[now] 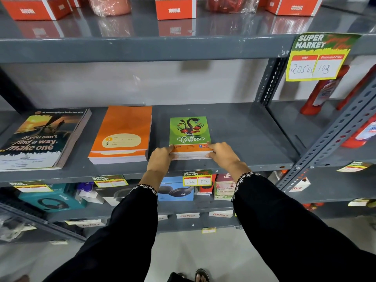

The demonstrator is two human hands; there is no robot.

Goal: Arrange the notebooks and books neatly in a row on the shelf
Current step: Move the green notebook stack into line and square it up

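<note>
Three stacks lie flat in a row on the grey middle shelf (pixel 244 139). At the left is a dark stack of books (pixel 38 139) with a sunset cover. In the middle sits an orange notebook stack (pixel 122 135). To its right is a smaller green "Coffee" notebook stack (pixel 190 131). My left hand (pixel 160 157) grips that green stack's near left corner, and my right hand (pixel 223 154) grips its near right corner. Both thumbs rest on the top cover.
Red and white boxes (pixel 175 8) stand on the shelf above. A yellow price tag (pixel 317 58) hangs at the upper right beside a perforated upright (pixel 329 139). Red bottles (pixel 321 92) fill the bay to the right. Headphone boxes (pixel 175 190) sit on the shelf below.
</note>
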